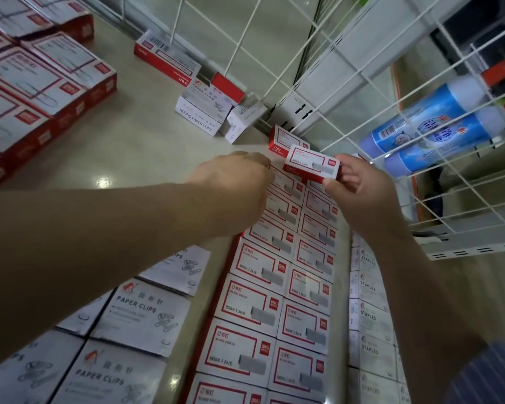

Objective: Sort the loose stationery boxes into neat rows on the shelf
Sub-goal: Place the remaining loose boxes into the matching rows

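Two rows of red-and-white staple boxes [270, 275] lay on the shelf [146, 147]. My right hand [359, 191] pinched one staple box [312, 166] above their far end; my left hand [236, 182] rested, fingers curled, on the rows' far left corner.

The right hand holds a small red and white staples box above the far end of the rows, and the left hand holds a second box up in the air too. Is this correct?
Only partly. In the head view the left hand lifts no box; it reaches down to the rows of staples boxes. The right hand does hold the staples box.
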Available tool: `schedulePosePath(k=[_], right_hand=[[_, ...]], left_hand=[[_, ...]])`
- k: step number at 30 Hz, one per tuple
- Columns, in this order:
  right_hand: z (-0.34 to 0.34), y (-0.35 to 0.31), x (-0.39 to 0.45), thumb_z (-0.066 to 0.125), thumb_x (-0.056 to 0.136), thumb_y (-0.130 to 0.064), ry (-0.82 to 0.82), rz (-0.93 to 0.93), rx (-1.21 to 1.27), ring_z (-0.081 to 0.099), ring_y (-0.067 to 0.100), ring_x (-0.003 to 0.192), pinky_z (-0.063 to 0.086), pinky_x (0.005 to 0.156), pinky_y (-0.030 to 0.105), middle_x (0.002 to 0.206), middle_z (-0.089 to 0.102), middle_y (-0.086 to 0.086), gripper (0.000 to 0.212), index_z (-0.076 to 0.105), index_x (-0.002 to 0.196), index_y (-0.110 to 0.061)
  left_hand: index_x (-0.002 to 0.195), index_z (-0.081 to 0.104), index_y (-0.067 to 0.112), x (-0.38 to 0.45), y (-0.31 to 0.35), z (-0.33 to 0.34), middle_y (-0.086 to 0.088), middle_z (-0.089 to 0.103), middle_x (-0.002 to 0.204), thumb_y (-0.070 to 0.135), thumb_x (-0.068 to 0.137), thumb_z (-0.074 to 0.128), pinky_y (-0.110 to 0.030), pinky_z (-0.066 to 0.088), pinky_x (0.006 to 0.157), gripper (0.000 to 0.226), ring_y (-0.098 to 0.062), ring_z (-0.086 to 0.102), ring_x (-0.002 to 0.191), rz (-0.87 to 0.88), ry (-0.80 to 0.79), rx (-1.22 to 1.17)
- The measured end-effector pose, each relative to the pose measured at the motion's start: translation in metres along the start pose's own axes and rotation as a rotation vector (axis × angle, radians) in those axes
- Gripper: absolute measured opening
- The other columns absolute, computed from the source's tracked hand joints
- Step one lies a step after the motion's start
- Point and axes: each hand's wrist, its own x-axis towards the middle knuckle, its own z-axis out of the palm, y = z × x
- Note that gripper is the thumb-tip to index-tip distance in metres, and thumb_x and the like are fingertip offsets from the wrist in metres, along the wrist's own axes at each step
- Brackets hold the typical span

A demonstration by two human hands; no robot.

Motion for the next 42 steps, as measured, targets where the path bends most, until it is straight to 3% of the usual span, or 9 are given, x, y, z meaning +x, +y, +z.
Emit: schedulePosePath(k=[6, 9, 15, 19, 27, 31, 35, 42], right_hand=[[0.0, 0.007, 0.0, 0.055, 0.092, -0.019, -0.007, 0.008, -0.012, 0.062, 0.011, 0.097, 0.05, 0.076, 0.018, 0.104, 0.066, 0.0, 0.024, 0.06, 0.114, -0.014], [-0.001, 0.007, 0.003, 0.056, 0.09, -0.016, 0.005, 0.003, -0.019, 0.062, 0.014, 0.098, 0.05, 0.079, 0.021, 0.105, 0.066, 0.003, 0.024, 0.06, 0.114, -0.012], [0.004, 0.001, 0.003, 0.054, 0.092, -0.016, 0.019, -0.011, 0.008, 0.058, 0.004, 0.096, 0.044, 0.069, 0.005, 0.104, 0.062, -0.006, 0.018, 0.058, 0.109, -0.019], [-0.002, 0.004, 0.003, 0.056, 0.091, -0.016, 0.083, -0.015, -0.01, 0.061, 0.01, 0.101, 0.046, 0.077, 0.011, 0.109, 0.064, -0.001, 0.022, 0.058, 0.113, -0.015], [-0.003, 0.021, 0.0, 0.055, 0.09, -0.015, 0.196, 0.047, -0.153, 0.061, 0.019, 0.099, 0.039, 0.07, 0.01, 0.107, 0.065, 0.009, 0.027, 0.059, 0.117, -0.009], [0.001, 0.021, 0.004, 0.055, 0.091, -0.014, 0.185, 0.075, -0.143, 0.061, 0.02, 0.098, 0.041, 0.07, 0.016, 0.105, 0.065, 0.009, 0.023, 0.061, 0.112, -0.009], [0.001, 0.015, 0.008, 0.056, 0.091, -0.014, 0.151, 0.083, -0.114, 0.06, 0.014, 0.093, 0.037, 0.064, 0.007, 0.103, 0.066, 0.004, 0.022, 0.062, 0.111, -0.009], [0.013, -0.001, 0.017, 0.057, 0.09, -0.014, 0.083, 0.111, -0.058, 0.059, 0.01, 0.093, 0.036, 0.061, 0.004, 0.107, 0.065, 0.002, 0.022, 0.06, 0.112, -0.012]], left_hand=[[0.137, 0.042, 0.027, 0.001, -0.002, -0.002, 0.009, 0.044, 0.136, 0.023, 0.095, 0.047, -0.028, 0.049, 0.087, 0.043, -0.017, 0.048, 0.119, 0.024, -0.018, 0.025], [0.134, 0.046, 0.026, 0.003, -0.002, -0.002, 0.008, 0.048, 0.131, 0.024, 0.095, 0.046, -0.025, 0.049, 0.083, 0.039, -0.016, 0.051, 0.114, 0.021, -0.011, 0.032], [0.135, 0.045, 0.026, 0.0, 0.0, -0.003, 0.008, 0.047, 0.131, 0.025, 0.097, 0.044, -0.026, 0.047, 0.088, 0.038, -0.015, 0.048, 0.116, 0.055, -0.016, 0.071], [0.135, 0.045, 0.027, 0.0, 0.0, -0.004, 0.009, 0.047, 0.131, 0.027, 0.096, 0.044, -0.025, 0.047, 0.086, 0.038, -0.015, 0.049, 0.117, 0.035, -0.027, 0.069], [0.128, 0.052, 0.025, 0.005, 0.0, -0.003, 0.007, 0.052, 0.126, 0.027, 0.096, 0.045, -0.028, 0.05, 0.087, 0.034, -0.015, 0.053, 0.112, -0.025, -0.059, 0.045], [0.129, 0.051, 0.024, 0.004, 0.0, -0.004, 0.007, 0.052, 0.126, 0.026, 0.095, 0.046, -0.03, 0.052, 0.087, 0.035, -0.016, 0.054, 0.112, -0.037, -0.072, 0.02], [0.128, 0.051, 0.024, 0.003, 0.0, -0.005, 0.006, 0.053, 0.123, 0.025, 0.095, 0.047, -0.028, 0.052, 0.086, 0.034, -0.016, 0.054, 0.109, -0.038, -0.067, 0.022], [0.132, 0.049, 0.026, 0.001, 0.002, -0.008, 0.007, 0.049, 0.13, 0.025, 0.096, 0.044, -0.033, 0.049, 0.093, 0.036, -0.017, 0.049, 0.117, -0.018, -0.086, 0.067]])
